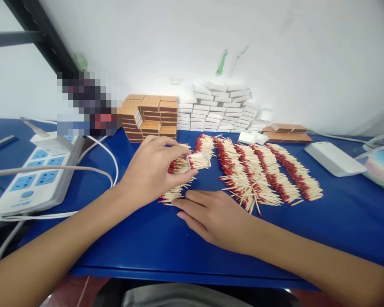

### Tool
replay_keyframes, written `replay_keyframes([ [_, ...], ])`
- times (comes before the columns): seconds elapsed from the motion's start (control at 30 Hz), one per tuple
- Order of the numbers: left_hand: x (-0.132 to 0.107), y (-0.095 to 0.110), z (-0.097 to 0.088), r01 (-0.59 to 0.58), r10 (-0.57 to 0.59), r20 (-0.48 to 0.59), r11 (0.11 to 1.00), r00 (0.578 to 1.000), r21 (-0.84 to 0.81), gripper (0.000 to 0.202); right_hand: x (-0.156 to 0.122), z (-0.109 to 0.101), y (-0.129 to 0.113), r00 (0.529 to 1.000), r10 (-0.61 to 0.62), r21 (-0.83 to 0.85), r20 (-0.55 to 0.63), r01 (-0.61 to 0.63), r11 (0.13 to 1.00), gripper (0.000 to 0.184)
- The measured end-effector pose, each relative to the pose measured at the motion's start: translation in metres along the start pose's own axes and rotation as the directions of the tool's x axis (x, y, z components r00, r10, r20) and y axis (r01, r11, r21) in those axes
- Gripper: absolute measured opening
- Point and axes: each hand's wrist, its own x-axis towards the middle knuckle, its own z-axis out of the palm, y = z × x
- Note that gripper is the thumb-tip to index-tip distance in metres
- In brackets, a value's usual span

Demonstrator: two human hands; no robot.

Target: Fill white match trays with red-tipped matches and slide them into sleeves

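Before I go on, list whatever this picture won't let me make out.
All in the head view:
Leftmost matches: partly hidden by the left hand.
Whether the right hand pinches any: hidden by the hand itself.
Lettering on the orange matchboxes: too small.
Pastel item: cut off by the right edge.

A: How was the tray (201, 154) arranged?

B: It was small, white and rectangular, with its open side facing the viewer. The matches inside (199, 162) lay lengthwise, pale-stemmed, their red heads at the left end.

A: And the loose matches (173, 195)?

B: These formed an uneven, partly hidden pile, below and left of the tray in view, red heads mostly leftward, some sticks askew.
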Motion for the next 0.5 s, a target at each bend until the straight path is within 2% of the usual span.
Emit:
replay_keyframes([
  [0.37, 0.0009, 0.0000, 0.0005, 0.000, 0.000, 0.004, 1.000, 1.000, -0.002, 0.029, -0.0007, 0.0025, -0.0003, 1.000, 0.019, 0.010, -0.014, -0.018, 1.000, 0.017],
  [0.5, 0.0010, 0.0006, 0.0009, -0.004, 0.004, -0.006, 1.000, 1.000, 0.002, 0.027, -0.0013, 0.0038, 0.0004, 0.997, 0.068, 0.095, -0.023, -0.065, 0.993, 0.017],
])
